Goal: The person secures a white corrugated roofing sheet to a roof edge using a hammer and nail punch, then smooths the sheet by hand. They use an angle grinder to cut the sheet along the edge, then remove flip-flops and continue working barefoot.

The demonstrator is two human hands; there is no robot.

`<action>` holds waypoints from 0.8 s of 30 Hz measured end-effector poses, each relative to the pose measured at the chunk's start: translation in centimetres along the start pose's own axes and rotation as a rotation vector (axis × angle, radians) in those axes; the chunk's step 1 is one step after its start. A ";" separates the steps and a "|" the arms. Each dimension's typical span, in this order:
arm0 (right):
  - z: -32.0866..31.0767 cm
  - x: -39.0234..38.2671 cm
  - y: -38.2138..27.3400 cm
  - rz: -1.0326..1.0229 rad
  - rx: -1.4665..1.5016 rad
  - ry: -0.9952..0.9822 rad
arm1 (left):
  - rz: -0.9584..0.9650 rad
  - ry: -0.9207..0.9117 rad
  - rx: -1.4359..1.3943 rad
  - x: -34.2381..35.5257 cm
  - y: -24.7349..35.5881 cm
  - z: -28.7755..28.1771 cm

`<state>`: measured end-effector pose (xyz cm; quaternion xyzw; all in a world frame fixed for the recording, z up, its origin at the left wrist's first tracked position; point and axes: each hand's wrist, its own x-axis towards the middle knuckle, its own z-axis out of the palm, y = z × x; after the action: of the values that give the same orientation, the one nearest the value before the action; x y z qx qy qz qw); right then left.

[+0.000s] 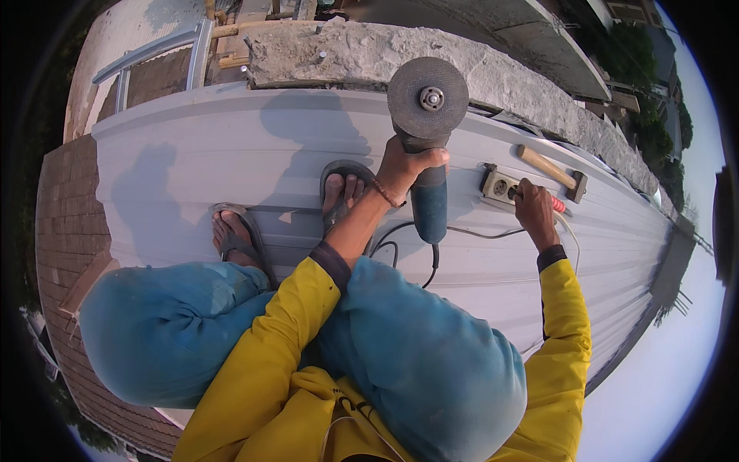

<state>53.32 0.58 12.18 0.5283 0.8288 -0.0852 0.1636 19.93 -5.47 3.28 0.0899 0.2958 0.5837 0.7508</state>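
My left hand [406, 171] is closed round the neck of a blue and black angle grinder [429, 202]. Its worn cutting disc [428, 97] points away from me, above the edge of the metal roof sheet. From the grinder's tail a black cord [477, 233] curls and runs over to my right hand [535, 212]. Those fingers are pinched together at a socket strip [500, 187], over what looks like a plug, mostly hidden by the fingers. One round socket of the strip shows beside them. A red screwdriver-like handle [558, 205] sticks out past the knuckles.
A wooden-handled hammer [553, 171] lies just beyond the strip. Rough concrete beam [346, 58] borders the ribbed grey roofing [177, 185]. A metal ladder-like frame [158, 58] stands far left, tiled roof [73, 208] lies left. My sandalled feet [235, 235] rest on the sheet.
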 end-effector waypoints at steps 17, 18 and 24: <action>-5.9 6.6 -20.1 0.089 1.702 -0.855 | 0.040 -0.405 -0.160 0.8 5.9 0.7; -5.0 6.5 -21.1 0.052 1.794 -0.769 | 0.076 -0.406 -0.074 1.1 6.3 0.3; -2.5 5.2 -23.8 0.183 1.297 -0.090 | -0.043 -0.249 0.245 1.3 6.3 -1.0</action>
<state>29.35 -4.36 11.89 0.5841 0.5532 -0.5754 -0.1472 14.41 -2.53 5.03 0.2457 0.2714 0.5113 0.7775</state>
